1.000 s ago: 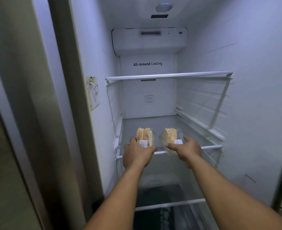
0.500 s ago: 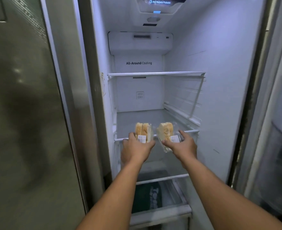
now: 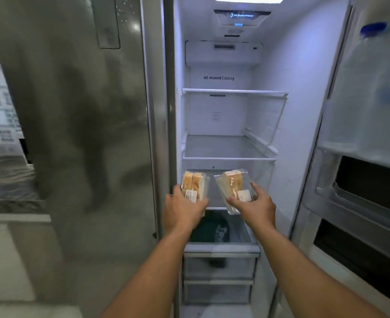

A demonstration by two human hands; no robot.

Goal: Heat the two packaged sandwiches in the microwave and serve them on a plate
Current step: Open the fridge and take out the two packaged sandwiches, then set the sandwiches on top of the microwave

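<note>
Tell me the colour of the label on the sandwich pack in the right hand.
White, with small dark print too blurred to read, on the right sandwich pack; seen in the head view.

Fridge opening: the open fridge (image 3: 288, 134) has its doorway unblocked ahead of both arms.
Left side: a closed steel door (image 3: 86, 134) walls off the left edge.
Right side: the swung-open door (image 3: 361, 180) with its bins crowds the right.
Upper shelves: two glass shelves (image 3: 230, 91) hold nothing, leaving open room between them.
Below the hands: a dark green item (image 3: 214, 230) lies above the drawers (image 3: 219, 267).
Hands: the left hand (image 3: 182, 210) and right hand (image 3: 256, 207), each holding a packaged sandwich (image 3: 193, 184), fill the middle of the opening.
</note>
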